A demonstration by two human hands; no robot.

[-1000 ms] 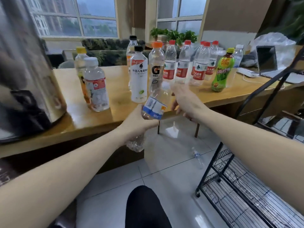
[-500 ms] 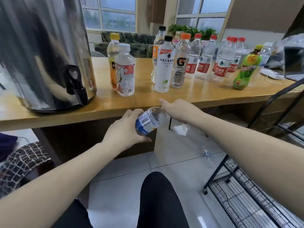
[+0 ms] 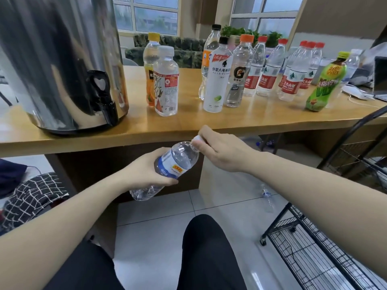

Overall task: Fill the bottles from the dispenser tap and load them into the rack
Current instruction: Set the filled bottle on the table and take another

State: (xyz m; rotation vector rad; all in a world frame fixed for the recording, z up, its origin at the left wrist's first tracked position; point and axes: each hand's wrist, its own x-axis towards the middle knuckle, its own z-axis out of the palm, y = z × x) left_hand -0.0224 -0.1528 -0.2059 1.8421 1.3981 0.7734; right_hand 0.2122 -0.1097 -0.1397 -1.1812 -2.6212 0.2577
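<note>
My left hand [image 3: 144, 174] grips a small clear bottle [image 3: 177, 160] with a blue label, tilted with its neck up to the right, just below the table's front edge. My right hand [image 3: 219, 151] pinches its white cap [image 3: 196, 139]. A steel dispenser [image 3: 60, 59] stands on the wooden table [image 3: 188, 126] at the left, its black tap [image 3: 102, 91] facing me. A black wire rack [image 3: 314, 254] sits on the floor at the lower right.
Several bottles stand along the table, among them a white-capped one [image 3: 166, 80], a white-labelled one [image 3: 217, 76] and a green one [image 3: 323, 82]. One bottle [image 3: 267, 197] lies on the tiled floor. My dark trouser legs fill the bottom centre.
The view has swung left and down, bringing the dispenser into view. Both hands lowered the bottle below the table edge, and my right hand's fingers closed on the cap.
</note>
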